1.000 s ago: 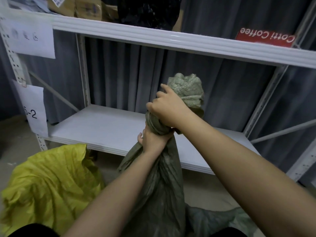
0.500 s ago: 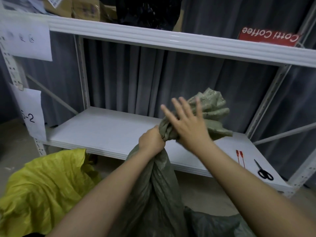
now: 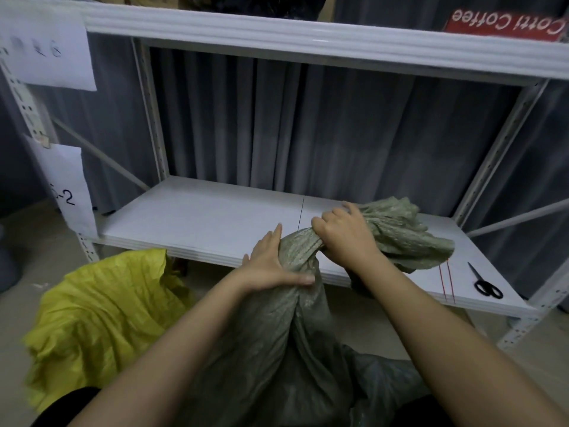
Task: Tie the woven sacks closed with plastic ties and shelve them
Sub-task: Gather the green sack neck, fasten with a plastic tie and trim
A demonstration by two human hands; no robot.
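Gathering and twisting the green sack's neck, before any tie goes on.

At centre frame the right hand (image 3: 345, 238) is clenched round the twisted neck of the green woven sack (image 3: 286, 343), whose loose mouth spills past the fist onto the lower shelf (image 3: 200, 223) at centre right. The left hand (image 3: 271, 266) lies flat, fingers straight, pressed against the sack just below the twist, grasping nothing. The sack's body stands on the floor at lower centre, leaning on the shelf edge. No tie is on the neck that I can see, so the closing step looks unfinished. Next, I judge, one hand must keep the twist tight while the other reaches the red plastic ties (image 3: 446, 280) at the right of the shelf, beside the scissors (image 3: 486, 286). A yellow sack (image 3: 101, 322) waits open at lower left.
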